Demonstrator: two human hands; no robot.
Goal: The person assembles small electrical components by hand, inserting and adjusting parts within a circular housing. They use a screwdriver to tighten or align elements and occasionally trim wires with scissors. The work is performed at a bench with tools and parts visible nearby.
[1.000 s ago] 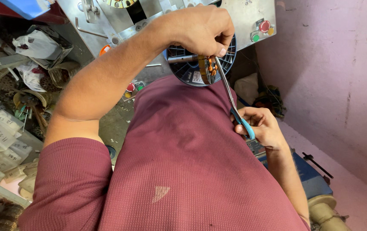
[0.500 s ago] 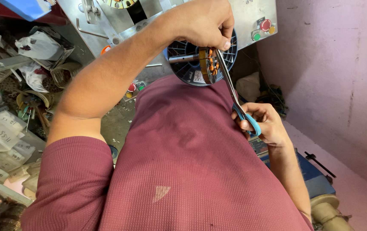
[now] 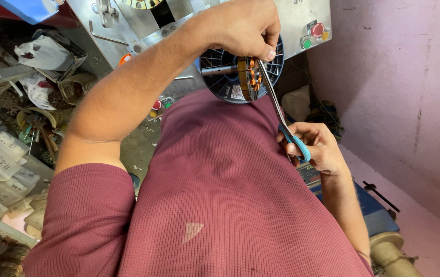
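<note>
A person in a maroon ribbed shirt point(image 3: 220, 195) is seen from above, both arms raised in front of the chest. At far left, a cluttered shelf point(image 3: 4, 154) holds clear plastic bags of small parts, rags and loose tools. The left hand point(image 3: 245, 25) reaches up and across, its grip closed on a round metal motor stator with orange copper windings point(image 3: 249, 78), thumb and fingertips pinching the top edge. The stator sits on a steel shaft in front of a dark blue wire spool point(image 3: 230, 77), all mounted on a grey metal winding machine point(image 3: 302, 20) with red, green and yellow buttons at its right edge. Long steel scissors with blue handles point(image 3: 281, 118) slant down from the stator to the right hand point(image 3: 317, 149), whose fingers are clamped through the handle loops. The blade tips meet the windings; whether they are parted is too fine to tell. To the right rises a pink plastered wall point(image 3: 399, 92). Cutting cleanly here seems to call for steadying the stator and snipping only the loose wire end, clear of the coils.
</note>
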